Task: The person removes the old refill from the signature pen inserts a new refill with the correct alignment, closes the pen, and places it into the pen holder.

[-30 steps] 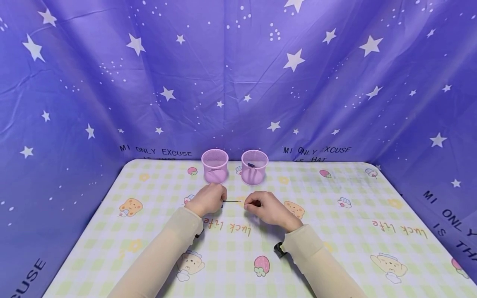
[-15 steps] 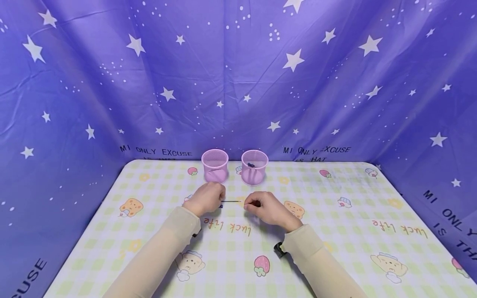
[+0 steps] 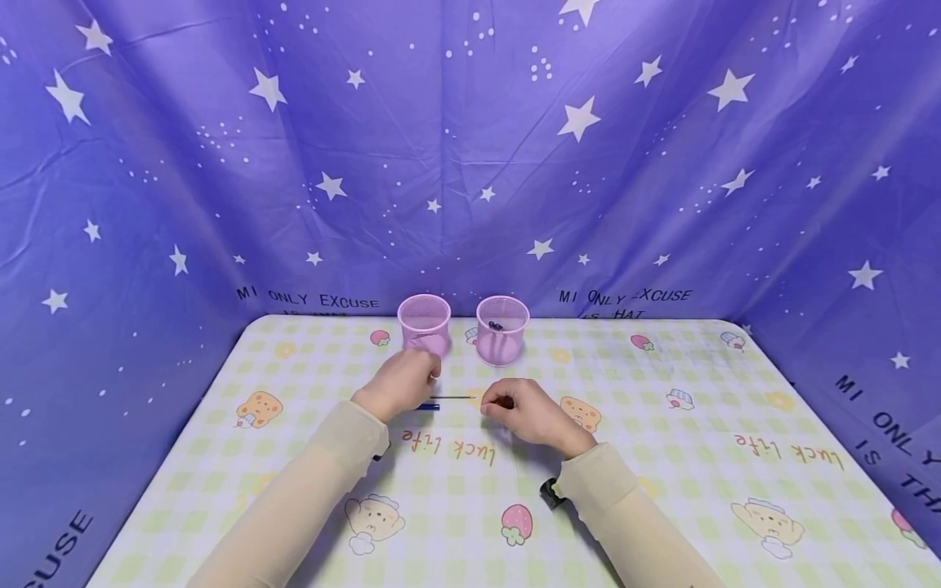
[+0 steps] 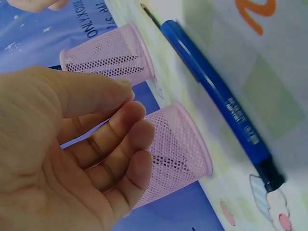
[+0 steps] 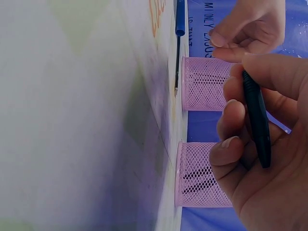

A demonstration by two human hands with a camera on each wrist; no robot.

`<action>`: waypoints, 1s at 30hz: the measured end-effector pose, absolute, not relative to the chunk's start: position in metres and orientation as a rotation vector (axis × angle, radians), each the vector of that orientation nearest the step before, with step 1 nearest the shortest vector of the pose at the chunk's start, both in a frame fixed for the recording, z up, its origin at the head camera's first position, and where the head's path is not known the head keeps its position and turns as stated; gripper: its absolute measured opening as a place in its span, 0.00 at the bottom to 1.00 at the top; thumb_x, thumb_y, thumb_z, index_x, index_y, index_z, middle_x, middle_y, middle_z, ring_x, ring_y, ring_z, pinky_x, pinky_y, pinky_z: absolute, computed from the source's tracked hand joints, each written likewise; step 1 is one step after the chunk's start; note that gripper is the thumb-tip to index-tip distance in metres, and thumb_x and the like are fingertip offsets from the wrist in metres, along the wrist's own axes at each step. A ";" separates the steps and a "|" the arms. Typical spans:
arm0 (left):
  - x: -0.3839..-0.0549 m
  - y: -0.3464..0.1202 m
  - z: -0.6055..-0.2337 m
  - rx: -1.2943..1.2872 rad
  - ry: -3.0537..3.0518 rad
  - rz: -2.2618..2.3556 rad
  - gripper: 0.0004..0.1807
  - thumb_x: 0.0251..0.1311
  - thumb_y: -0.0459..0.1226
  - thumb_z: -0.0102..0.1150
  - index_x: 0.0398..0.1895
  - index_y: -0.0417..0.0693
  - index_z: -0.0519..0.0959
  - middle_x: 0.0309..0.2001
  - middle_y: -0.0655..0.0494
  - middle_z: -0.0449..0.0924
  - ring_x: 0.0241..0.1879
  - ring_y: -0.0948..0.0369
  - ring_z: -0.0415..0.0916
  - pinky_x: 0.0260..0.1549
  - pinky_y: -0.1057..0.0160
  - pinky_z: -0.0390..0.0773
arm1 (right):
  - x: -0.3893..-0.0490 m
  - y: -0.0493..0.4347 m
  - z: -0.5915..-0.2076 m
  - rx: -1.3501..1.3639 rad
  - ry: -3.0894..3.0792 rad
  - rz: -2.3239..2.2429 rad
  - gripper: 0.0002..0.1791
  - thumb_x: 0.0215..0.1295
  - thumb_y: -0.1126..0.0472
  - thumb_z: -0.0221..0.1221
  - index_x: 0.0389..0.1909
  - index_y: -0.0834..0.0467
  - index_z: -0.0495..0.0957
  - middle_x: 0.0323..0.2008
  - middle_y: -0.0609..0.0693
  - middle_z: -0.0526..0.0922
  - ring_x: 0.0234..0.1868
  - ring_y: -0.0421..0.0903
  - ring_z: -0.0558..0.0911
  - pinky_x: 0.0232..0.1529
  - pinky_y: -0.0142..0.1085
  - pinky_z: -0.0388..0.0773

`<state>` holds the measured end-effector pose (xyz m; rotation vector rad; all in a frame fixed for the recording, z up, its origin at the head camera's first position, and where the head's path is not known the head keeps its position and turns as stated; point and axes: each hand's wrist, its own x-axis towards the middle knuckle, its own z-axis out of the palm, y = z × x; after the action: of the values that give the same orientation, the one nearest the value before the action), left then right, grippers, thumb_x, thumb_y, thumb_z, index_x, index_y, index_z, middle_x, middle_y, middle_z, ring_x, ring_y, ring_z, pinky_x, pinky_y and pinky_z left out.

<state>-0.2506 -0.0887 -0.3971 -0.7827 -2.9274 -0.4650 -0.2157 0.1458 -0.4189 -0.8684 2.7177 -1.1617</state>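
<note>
A blue pen barrel (image 4: pixel 216 91) with a black end lies on the table. Alongside it is a thin pen refill (image 3: pixel 459 398), its tip reaching past the barrel toward my right hand. My left hand (image 3: pixel 400 380) hovers beside the barrel, in front of the left pink cup. Its fingers are loosely curled, thumb near the index fingertip, and nothing shows between them. My right hand (image 3: pixel 525 412) pinches a short, dark, tapered pen piece (image 5: pixel 257 115) between thumb and fingers. The head view hides that piece behind the hand.
Two pink mesh cups, the left cup (image 3: pixel 426 345) and the right cup (image 3: pixel 501 355), stand toward the table's back edge. Small dark blue pieces (image 3: pixel 496 326) show in the right one. A patterned cloth (image 3: pixel 662 482) covers the table, and a purple star curtain (image 3: pixel 470 147) surrounds it.
My left hand has drawn back to the left and slightly away from me, uncovering more of the blue barrel and the refill. My right hand has barely moved.
</note>
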 end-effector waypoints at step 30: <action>-0.269 -0.096 -0.359 -0.728 -2.762 -0.462 0.07 0.52 0.31 0.63 0.35 0.43 0.84 0.34 0.52 0.82 0.32 0.56 0.77 0.35 0.56 0.76 | -0.215 0.146 -0.421 -0.875 2.715 -1.143 0.05 0.64 0.61 0.59 0.30 0.50 0.81 0.27 0.39 0.77 0.28 0.38 0.74 0.33 0.33 0.74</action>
<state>-0.2687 -0.0964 -0.3589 -0.7283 -2.7617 -0.4622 -0.2148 0.1461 -0.4205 -0.8751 2.7146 -1.1430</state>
